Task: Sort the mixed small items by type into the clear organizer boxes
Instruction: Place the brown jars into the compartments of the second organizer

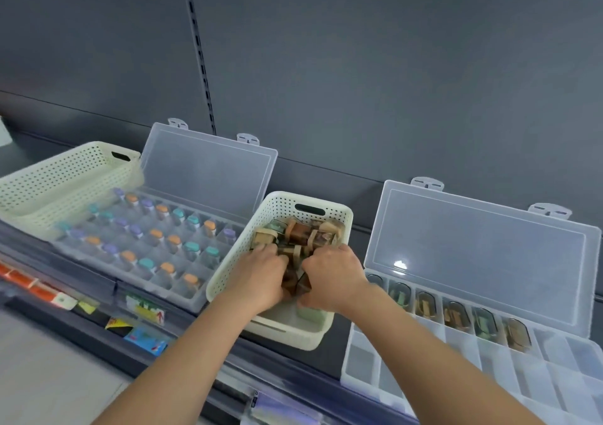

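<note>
A cream perforated plastic basket (238, 255) sat at the centre of the frame, holding a heap of small brown, tan and green items in clear cases (300, 233). Both hands reached into its near half. The right hand (336, 277) had its fingers curled round a dark brown piece (301, 286) from the heap. The left hand (264, 277), just beside it, had its fingers bent down into the heap; whether it grasped anything could not be told.

At the lower right lay a clear plastic organizer box (368, 359) with its lid raised and six similar cased items (453, 315) in its back row. At the left lay another clear organizer box (192, 297), lid raised, filled with small vials with orange, teal and purple caps (169, 242). A second cream perforated basket (49, 176) stood at the far left.
</note>
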Demonstrator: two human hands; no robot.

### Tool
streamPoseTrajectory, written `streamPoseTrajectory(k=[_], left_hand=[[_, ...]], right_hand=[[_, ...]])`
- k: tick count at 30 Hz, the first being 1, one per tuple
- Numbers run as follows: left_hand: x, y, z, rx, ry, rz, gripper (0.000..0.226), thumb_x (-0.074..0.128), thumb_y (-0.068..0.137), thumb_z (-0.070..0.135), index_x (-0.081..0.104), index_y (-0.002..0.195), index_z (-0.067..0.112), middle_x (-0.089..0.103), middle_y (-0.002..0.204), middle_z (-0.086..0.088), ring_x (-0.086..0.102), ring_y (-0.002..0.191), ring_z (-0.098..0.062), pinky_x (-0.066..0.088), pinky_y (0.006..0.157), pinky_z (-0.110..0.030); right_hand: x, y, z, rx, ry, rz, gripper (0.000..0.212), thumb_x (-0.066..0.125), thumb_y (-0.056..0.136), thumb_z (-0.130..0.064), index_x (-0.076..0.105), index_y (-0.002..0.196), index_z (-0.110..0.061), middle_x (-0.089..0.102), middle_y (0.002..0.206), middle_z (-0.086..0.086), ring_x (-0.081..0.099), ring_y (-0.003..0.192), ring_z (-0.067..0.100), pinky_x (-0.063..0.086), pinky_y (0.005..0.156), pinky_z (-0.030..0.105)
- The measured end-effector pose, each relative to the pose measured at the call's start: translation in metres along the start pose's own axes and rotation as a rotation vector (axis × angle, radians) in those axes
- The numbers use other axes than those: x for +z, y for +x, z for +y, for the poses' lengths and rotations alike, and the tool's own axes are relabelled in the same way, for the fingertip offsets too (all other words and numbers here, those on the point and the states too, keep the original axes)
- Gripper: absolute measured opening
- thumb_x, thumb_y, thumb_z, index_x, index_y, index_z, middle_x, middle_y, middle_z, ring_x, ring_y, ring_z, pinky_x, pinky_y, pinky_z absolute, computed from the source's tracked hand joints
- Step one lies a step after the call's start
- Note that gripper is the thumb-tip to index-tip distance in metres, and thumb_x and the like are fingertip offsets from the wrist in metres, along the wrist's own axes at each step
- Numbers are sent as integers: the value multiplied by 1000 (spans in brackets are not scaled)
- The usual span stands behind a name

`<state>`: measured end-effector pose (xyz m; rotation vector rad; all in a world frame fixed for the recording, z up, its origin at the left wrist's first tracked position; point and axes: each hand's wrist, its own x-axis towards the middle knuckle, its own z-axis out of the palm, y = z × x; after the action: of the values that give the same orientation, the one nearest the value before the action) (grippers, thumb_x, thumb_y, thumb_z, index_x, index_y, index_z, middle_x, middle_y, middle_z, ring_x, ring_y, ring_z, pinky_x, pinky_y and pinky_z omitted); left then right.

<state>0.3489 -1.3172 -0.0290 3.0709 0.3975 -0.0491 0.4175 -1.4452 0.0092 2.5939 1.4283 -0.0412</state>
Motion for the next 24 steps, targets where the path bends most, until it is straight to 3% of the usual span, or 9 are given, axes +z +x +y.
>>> streamPoseTrajectory(k=[3, 7, 10, 13, 16, 21, 24], left_hand=[[-1, 2, -4, 23, -88, 10, 36, 67, 79, 35, 52, 107, 19, 52, 108, 0, 47, 105, -19, 42, 81, -30], [-13, 0, -1, 2, -396, 3, 47, 74, 74, 37, 38, 102, 25, 55, 89, 11, 56, 77, -8, 47, 63, -26], [-21, -1, 8, 20, -622, 24, 63, 81, 69, 39, 35, 112, 32, 51, 108, 14, 55, 93, -6, 50, 76, -29], [-32, 0, 23, 91, -774, 41, 71, 85, 65, 36, 43, 122, 38, 46, 118, 14, 51, 106, -5, 45, 86, -25], [-41, 3, 46, 125, -816, 3, 65, 85, 64, 41, 49, 118, 38, 49, 112, 17, 52, 102, 1, 42, 82, -17], [-45, 6, 102, 164, -869, -118, 75, 80, 58, 56, 49, 126, 46, 59, 115, 20, 57, 107, -2, 46, 98, -32], [-47, 7, 142, 233, -973, -213, 54, 72, 77, 46, 50, 126, 45, 64, 113, 12, 66, 91, -4, 52, 84, -28]], right_hand=[[1, 1, -2, -3, 39, -1, 40, 62, 78, -50, 62, 98, -15, 61, 94, 5, 53, 83, 24, 36, 79, 31], [-1, -7, 6, 88, 398, 153, 25, 63, 73, -39, 53, 85, -21, 58, 85, -1, 53, 75, 21, 50, 72, 32], [-2, -22, 16, 149, 617, 295, 35, 68, 71, -33, 60, 102, -18, 61, 95, -2, 57, 82, 19, 51, 73, 35], [-2, -42, 29, 179, 741, 419, 42, 72, 73, -25, 62, 113, -19, 62, 105, -6, 59, 90, 13, 50, 80, 28], [3, -62, 47, 257, 844, 475, 42, 74, 72, -22, 63, 112, -20, 62, 99, -8, 61, 91, 10, 51, 79, 26], [15, -110, 88, 379, 934, 520, 43, 76, 72, -22, 63, 114, -20, 67, 98, -7, 63, 90, 8, 53, 82, 28], [22, -145, 118, 456, 947, 524, 47, 76, 75, -22, 61, 119, -19, 67, 100, -8, 62, 93, 6, 52, 85, 26]])
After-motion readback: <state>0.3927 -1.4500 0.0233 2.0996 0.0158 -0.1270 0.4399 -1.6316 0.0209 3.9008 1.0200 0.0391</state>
